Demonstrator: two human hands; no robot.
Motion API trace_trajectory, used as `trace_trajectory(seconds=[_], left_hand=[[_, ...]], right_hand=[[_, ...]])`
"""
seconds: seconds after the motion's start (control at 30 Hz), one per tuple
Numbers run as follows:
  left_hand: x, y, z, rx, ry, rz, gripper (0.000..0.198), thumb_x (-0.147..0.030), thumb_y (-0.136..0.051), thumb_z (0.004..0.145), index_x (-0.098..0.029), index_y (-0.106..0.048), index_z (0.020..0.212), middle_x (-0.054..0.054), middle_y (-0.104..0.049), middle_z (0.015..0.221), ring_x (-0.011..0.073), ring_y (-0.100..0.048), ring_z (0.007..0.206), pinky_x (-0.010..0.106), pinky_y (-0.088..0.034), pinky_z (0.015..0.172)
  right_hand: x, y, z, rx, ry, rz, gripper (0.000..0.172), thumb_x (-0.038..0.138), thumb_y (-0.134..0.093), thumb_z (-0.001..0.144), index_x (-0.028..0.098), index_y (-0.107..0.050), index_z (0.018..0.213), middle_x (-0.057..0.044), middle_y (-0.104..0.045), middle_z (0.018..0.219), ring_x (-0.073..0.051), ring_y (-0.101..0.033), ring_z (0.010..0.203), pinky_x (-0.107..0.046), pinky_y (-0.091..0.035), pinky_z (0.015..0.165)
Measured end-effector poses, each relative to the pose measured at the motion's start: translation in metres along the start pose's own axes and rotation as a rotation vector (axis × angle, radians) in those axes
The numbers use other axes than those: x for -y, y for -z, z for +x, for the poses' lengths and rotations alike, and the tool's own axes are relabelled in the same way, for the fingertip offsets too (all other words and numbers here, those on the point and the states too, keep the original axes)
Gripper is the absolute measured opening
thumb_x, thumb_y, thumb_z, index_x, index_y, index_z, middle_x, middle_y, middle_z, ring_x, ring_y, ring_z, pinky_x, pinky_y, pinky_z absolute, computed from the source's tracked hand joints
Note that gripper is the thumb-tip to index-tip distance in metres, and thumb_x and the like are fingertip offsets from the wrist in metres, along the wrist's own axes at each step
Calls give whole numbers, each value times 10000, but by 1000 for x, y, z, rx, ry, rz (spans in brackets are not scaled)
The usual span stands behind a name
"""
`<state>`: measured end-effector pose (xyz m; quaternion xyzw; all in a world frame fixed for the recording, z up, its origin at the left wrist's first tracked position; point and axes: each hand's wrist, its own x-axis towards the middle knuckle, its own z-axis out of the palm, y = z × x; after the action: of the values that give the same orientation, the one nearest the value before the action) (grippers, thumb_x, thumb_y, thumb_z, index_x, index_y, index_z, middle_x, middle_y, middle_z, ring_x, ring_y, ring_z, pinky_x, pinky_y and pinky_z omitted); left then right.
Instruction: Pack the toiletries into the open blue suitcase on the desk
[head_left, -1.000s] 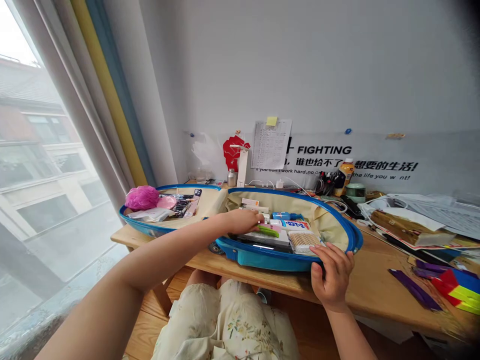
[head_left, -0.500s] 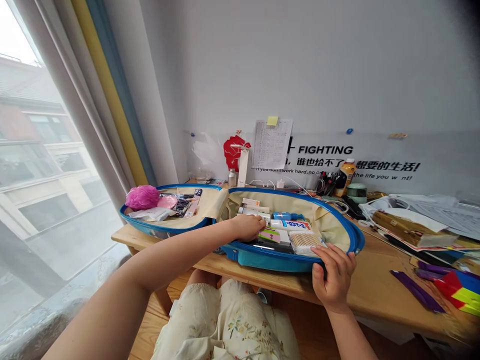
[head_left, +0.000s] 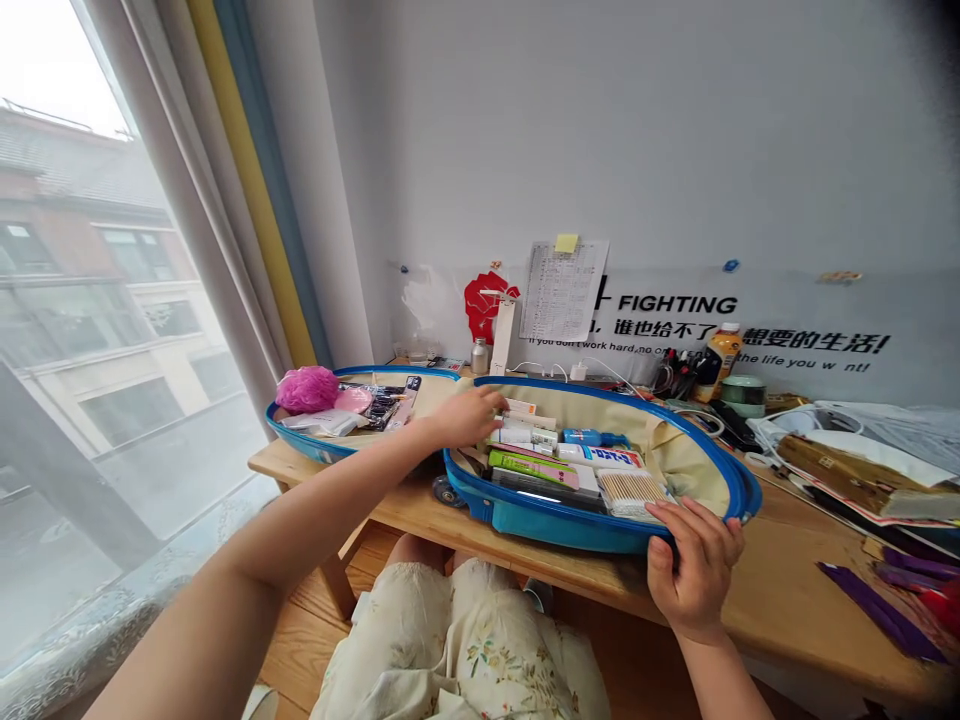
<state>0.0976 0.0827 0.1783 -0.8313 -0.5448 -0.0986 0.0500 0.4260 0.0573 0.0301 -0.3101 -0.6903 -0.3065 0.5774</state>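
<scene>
While the blue case (head_left: 577, 530) lies unfolded on the desk (head_left: 795, 590), goods occupy both halves. Between the hands lie a toothpaste tube (head_left: 600, 456), a green box (head_left: 525, 467) and a blue bottle (head_left: 592, 438); cotton swabs (head_left: 631, 490) sit just beyond the right fingertips. Left of the left hand, a pink bath puff (head_left: 307, 388) rests in the other half. Placement appears well advanced in the inspector's judgement; the case is not closed up, and whether any item needs further handling could not be established.

Left hand (head_left: 466, 415): arm extended forward, palm down, fingers bent beside white containers (head_left: 517, 435); grip could not be determined. Right hand (head_left: 699, 560): fingers loosely spread upon the near rim, thumb apart, grasping nothing.
</scene>
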Motion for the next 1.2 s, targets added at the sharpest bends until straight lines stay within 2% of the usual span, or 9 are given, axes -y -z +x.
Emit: trace_trajectory(seconds=[0.13,0.27,0.37,0.43,0.53,0.6,0.77,0.97,1.2], left_hand=[[68,13,-23,-52,369,59,347,-375,-412,977,-268,-574,1265,57,-588,1313,215,-594,1176,319,-475,1003],[130,16,-53,-18,617,127,385,-344,-358,973,-218,-568,1271,105,-592,1324,245,-607,1163,340,-487,976],[161,10,-75,51,758,167,440,-407,-392,946,-197,-563,1293,136,-588,1350,277,-595,1196,353,-486,970],[173,2,-85,116,814,192,571,-502,-475,887,-155,-544,1335,190,-569,1375,333,-562,1246,399,-469,996],[181,-10,-93,214,857,220,825,-585,-629,735,-71,-523,1372,282,-519,1410,435,-497,1303,490,-434,1032],[181,-15,-91,254,848,226,866,-584,-656,706,-65,-522,1386,291,-480,1450,454,-463,1335,508,-409,1057],[171,-18,-65,298,741,181,685,-596,-465,867,-164,-549,1392,173,-545,1446,339,-504,1338,398,-413,1068],[155,-29,-29,382,702,108,797,-678,-581,773,-132,-590,1355,183,-598,1387,338,-606,1217,341,-497,946],[151,-32,-29,436,750,50,603,-606,-603,825,-130,-678,1187,160,-705,1212,278,-694,1036,288,-528,824]], right_hand=[[-1,0,1,-4,9,0,264,278,-416,945,207,-651,1041,-70,-682,953,-241,-604,1072,-460,-275,1115],[-1,-1,1,-10,10,2,266,276,-415,943,208,-650,1045,-69,-682,949,-238,-605,1065,-460,-273,1123],[-1,-1,0,-6,9,-3,272,288,-409,950,202,-650,1043,-76,-679,947,-240,-602,1069,-466,-275,1125],[-1,-1,-1,-4,2,-14,284,304,-398,956,205,-653,1035,-76,-678,944,-242,-607,1066,-471,-277,1125],[-2,-1,-1,-3,-13,-29,289,312,-393,958,211,-658,1018,-70,-677,938,-241,-618,1060,-473,-279,1126],[-2,-1,0,-2,-5,-25,279,302,-401,957,207,-656,1018,-71,-677,936,-239,-615,1061,-467,-279,1127],[-2,0,2,1,32,-11,263,281,-415,952,196,-647,1043,-77,-675,941,-239,-599,1069,-462,-276,1126],[-1,1,1,4,3,5,265,286,-419,945,215,-654,1044,-71,-677,956,-245,-606,1068,-475,-282,1109],[0,1,1,5,-8,6,264,275,-420,941,217,-655,1047,-71,-680,965,-242,-611,1072,-472,-285,1115]])
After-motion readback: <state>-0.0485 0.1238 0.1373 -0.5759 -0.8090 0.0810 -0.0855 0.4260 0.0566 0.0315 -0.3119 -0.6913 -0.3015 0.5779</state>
